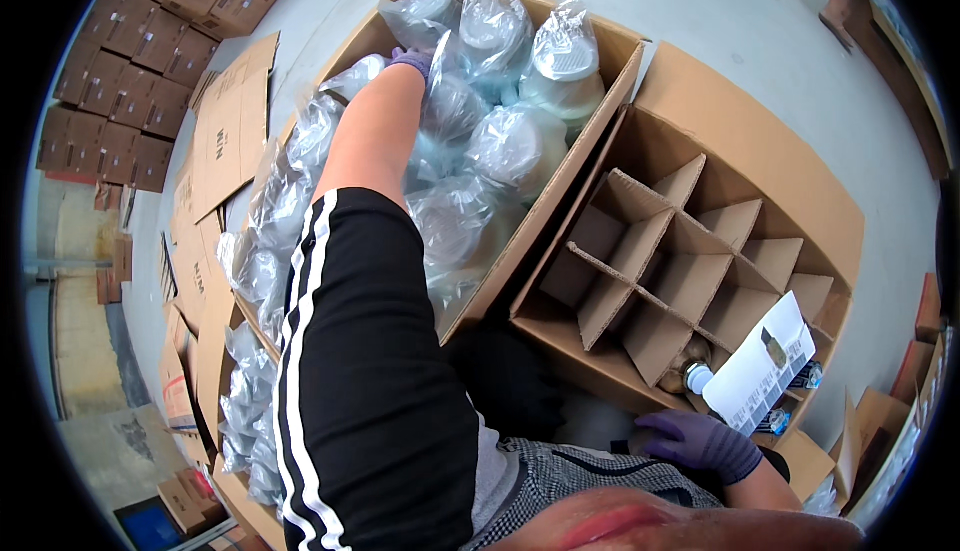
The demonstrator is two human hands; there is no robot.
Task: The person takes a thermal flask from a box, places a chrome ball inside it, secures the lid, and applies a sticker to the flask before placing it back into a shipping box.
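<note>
My left hand (412, 61), in a purple glove, reaches deep into an open cardboard box (548, 241). Its fingers are mostly hidden among bagged, rounded clear containers (505, 146) with wide ribbed ends. A loose fold of plastic bag stands up beside the wrist. Low at the right, my purple-gloved right hand (695, 443) rests near my lap, fingers stretched out and apart, with nothing seen in them. It is nearest a second carton with cardboard dividers (675, 261). In that carton's near compartment sits a brownish bottle (680, 371) with a pale cap, beside a white printed card (765, 361).
More bagged items (245, 401) fill a box at the left. Flattened cardboard (232, 126) lies on the floor behind it, and stacked cartons (130, 71) stand at the far left. Another person's legs (842, 1) show at the top right. Small blue-wrapped items (775, 421) lie near the card.
</note>
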